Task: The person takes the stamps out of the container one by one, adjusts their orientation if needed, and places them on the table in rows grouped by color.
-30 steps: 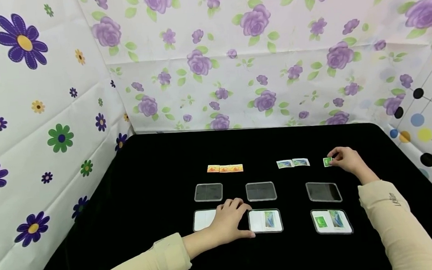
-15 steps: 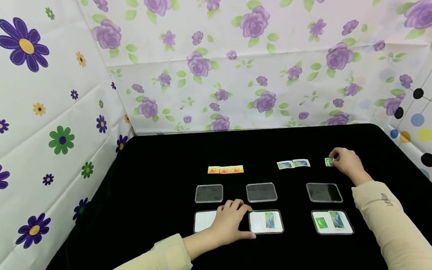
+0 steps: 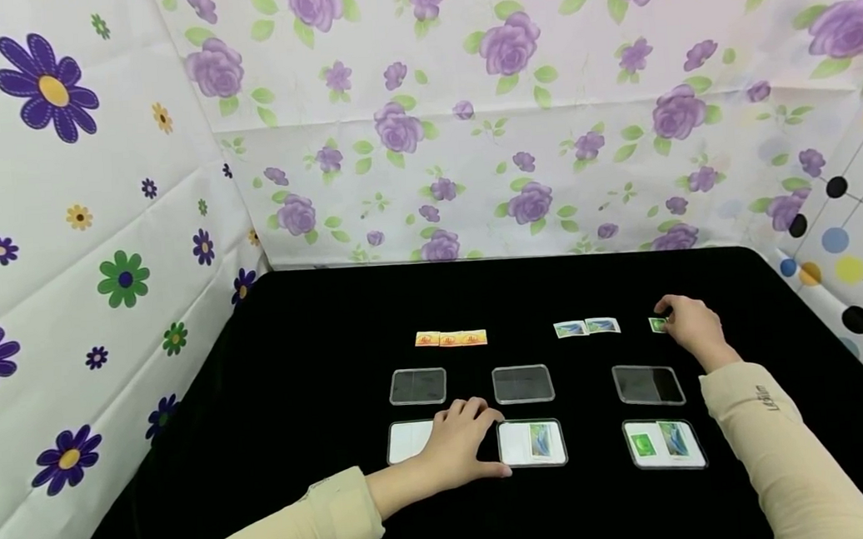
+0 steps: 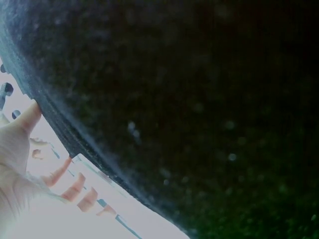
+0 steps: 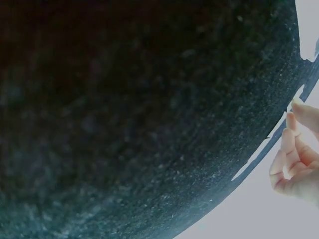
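At the right, my right hand (image 3: 694, 333) pinches a small green stamp (image 3: 657, 325) by its right edge, between thumb and index finger. Its fingertips (image 5: 292, 115) come together in the right wrist view. My left hand (image 3: 451, 448) spans the left end of a white-lined clear case (image 3: 515, 443), thumb at the near corner and index finger at the far one. A blue-green stamp (image 3: 540, 440) lies in that case's right half. The left palm and fingers partly hide another white-lined case (image 3: 408, 441). In the left wrist view, the left hand (image 4: 20, 174) shows with thumb and fingers spread.
Three orange stamps (image 3: 451, 338) and two blue-green stamps (image 3: 587, 327) lie in a row farther back. Clear lids (image 3: 522, 384) lie behind the cases. A third case (image 3: 660, 458) at right holds a green and a blue-green stamp. Black cloth (image 3: 329, 310) covers the table.
The right hand has shifted slightly rightward with the green stamp, and its forearm has swung a little to the left. The left hand stays at the case.
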`<state>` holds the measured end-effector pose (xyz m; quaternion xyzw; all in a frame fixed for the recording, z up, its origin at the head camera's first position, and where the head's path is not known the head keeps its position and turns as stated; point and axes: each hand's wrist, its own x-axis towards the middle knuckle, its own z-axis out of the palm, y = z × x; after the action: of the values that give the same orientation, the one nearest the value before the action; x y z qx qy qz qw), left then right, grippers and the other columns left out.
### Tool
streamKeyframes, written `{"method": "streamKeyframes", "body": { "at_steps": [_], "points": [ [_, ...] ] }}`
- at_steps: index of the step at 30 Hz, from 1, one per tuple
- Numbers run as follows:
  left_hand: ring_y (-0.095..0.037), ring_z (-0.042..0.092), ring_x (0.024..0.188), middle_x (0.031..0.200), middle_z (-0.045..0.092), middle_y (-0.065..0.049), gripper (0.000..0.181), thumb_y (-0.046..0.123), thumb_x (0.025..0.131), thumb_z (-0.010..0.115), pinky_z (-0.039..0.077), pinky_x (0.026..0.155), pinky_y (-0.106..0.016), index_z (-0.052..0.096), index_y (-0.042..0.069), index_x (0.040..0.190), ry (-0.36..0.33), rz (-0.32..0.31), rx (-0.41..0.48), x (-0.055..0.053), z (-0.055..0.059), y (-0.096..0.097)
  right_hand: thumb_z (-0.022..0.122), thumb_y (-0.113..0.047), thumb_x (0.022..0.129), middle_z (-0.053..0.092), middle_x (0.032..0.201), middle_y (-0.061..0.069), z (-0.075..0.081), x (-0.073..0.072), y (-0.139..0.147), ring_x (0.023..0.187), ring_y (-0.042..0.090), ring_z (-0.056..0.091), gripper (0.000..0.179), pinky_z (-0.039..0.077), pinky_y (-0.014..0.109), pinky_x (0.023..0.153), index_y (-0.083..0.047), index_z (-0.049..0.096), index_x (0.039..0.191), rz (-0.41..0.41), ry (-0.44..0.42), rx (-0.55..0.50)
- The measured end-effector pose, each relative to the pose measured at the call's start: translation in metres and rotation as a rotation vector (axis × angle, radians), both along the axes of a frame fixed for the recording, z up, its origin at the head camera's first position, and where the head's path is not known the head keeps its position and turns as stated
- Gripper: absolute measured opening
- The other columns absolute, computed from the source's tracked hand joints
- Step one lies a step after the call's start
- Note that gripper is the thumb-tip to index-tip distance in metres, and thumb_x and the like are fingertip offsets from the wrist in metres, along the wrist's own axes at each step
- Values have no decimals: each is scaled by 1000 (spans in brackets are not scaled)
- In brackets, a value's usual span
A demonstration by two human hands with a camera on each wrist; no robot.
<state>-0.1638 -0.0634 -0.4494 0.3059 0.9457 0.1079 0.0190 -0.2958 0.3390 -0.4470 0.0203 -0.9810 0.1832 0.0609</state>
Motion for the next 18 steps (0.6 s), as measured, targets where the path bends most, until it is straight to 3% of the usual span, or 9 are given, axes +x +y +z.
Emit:
{"method": "streamKeyframes", "body": {
  "at_steps": [7,18],
  "points": [
    [-23,48,115,127,51,-4,67,55,74,72,44,88,-46,54,19,127,5,-3,8,0,-1,0,63,-3,82,63,79,21,-2,2,1,67,31,59,20,44,47,60,5,61,100,0,38,-19],
    [-22,48,115,127,51,-3,66,53,73,73,44,88,-46,54,18,126,2,-2,14,1,2,0,60,-8,87,64,82,25,6,11,3,67,33,59,14,44,46,59,5,62,92,-15,85,-61]
  ]
}}
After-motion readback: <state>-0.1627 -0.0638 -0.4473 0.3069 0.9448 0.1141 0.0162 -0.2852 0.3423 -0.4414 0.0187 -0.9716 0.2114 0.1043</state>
